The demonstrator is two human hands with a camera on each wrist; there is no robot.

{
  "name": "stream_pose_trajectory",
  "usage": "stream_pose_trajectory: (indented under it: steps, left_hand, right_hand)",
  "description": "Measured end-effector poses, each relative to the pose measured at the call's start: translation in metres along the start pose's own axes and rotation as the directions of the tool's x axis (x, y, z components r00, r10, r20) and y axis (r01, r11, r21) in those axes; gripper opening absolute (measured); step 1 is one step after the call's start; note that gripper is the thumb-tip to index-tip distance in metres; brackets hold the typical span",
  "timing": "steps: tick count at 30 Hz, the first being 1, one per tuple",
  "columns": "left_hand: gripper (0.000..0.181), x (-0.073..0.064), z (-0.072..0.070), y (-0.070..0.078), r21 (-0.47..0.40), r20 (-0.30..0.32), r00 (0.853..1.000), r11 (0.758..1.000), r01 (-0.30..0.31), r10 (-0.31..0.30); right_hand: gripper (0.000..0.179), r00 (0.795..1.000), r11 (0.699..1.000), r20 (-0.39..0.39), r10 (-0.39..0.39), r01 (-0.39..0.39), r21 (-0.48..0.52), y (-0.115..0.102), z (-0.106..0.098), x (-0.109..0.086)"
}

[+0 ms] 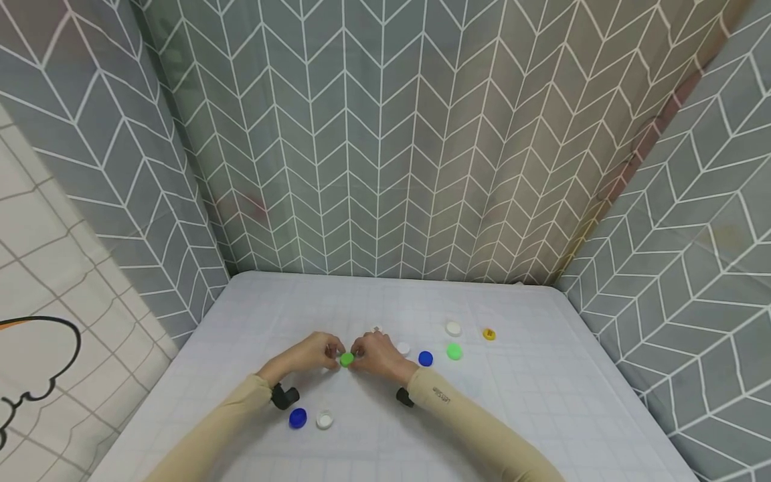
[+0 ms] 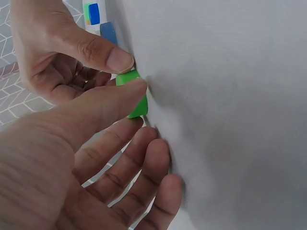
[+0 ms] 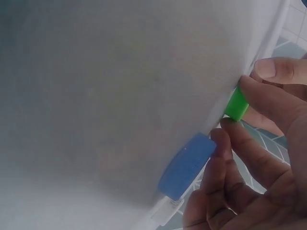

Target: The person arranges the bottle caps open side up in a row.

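Between my two hands is a green bottle cap [image 1: 347,359], close over the white table. My left hand [image 1: 316,351] pinches it with thumb [image 2: 117,98] and index finger, the other fingers spread loosely below. From the other side my right hand [image 1: 381,355] has its thumb [image 3: 259,93] over the cap and its index fingertip at the lower edge, so both hands hold it. In the left wrist view the green cap [image 2: 139,106] stands partly behind the left thumb. A blue cap [image 3: 187,165] lies near the right hand's loosely curled fingers in the right wrist view.
Right of my right hand lie a white cap [image 1: 403,349], a blue cap [image 1: 425,358], a green cap [image 1: 454,351], another white cap [image 1: 453,328] and a yellow cap [image 1: 489,334]. Nearer me are a blue cap [image 1: 298,418] and a white cap [image 1: 324,420]. Patterned curtains [image 1: 385,134] enclose the table.
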State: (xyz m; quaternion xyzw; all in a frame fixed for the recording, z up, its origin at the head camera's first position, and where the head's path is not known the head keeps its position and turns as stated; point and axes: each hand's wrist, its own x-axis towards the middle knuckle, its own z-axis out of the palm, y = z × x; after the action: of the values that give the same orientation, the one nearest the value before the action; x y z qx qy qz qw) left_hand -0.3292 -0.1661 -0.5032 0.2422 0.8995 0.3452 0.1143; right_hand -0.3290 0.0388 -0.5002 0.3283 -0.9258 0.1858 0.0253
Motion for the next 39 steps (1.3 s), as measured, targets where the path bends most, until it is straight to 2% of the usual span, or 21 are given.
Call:
stream_pose_trajectory:
  steps: [5, 15, 24, 32, 39]
  left_hand:
    - [0.024, 0.001, 0.001, 0.000, -0.018, -0.010, 1.000, 1.000, -0.001, 0.001]
    - [0.021, 0.003, 0.002, 0.003, -0.019, -0.010, 1.000, 1.000, 0.002, -0.003]
    - [0.020, 0.003, -0.002, 0.006, -0.021, -0.026, 0.999, 0.999, -0.047, 0.046]
    - [0.024, 0.005, -0.004, 0.006, -0.048, -0.064, 0.995, 0.996, -0.081, 0.078]
    - [0.025, 0.004, -0.008, 0.016, -0.125, -0.090, 0.992, 0.988, -0.094, 0.083]
  right_hand:
    - [0.023, 1.000, 1.000, -0.005, -0.002, 0.002, 0.011, -0.001, 0.000, 0.001]
    - [0.025, 0.999, 0.998, 0.048, 0.019, -0.022, 0.057, -0.001, -0.006, 0.000]
    - [0.026, 0.994, 0.989, 0.091, 0.065, -0.077, 0.129, -0.003, -0.018, 0.002]
    - [0.023, 0.997, 0.979, 0.061, 0.047, -0.058, 0.195, 0.002, -0.025, 0.001]
    - [0.022, 1.000, 0.967, 0.026, 0.014, -0.020, 0.253, 0.003, -0.036, 0.000]
